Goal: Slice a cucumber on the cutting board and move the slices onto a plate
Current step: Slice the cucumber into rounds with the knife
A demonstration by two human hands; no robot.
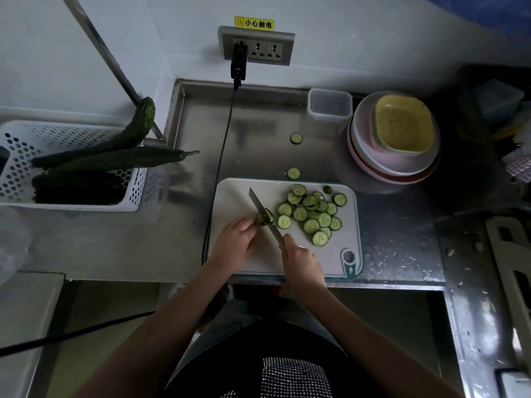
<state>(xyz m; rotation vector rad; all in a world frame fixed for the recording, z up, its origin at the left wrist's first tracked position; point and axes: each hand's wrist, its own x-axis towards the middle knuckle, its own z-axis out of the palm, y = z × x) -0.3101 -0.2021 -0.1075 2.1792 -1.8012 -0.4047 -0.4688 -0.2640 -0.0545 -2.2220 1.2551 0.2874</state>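
**A:** Pretty dim overall. Brightest spot is the pale wall (359, 38) up top, while the lower half sinks into murk and the right edge goes almost black.

**B:** Yeah, and the brushed steel bench (258, 119) throws soft smeary glare, with sparkly highlights at its right side. Wide-angle bend too: edges curve, corners look soft, and the centre stays reasonably sharp.

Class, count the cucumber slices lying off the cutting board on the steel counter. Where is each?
2. One slice lies far back, left of the clear container. The other slice lies just beyond the cutting board's far edge. Others may be hidden behind the stacked dishes.
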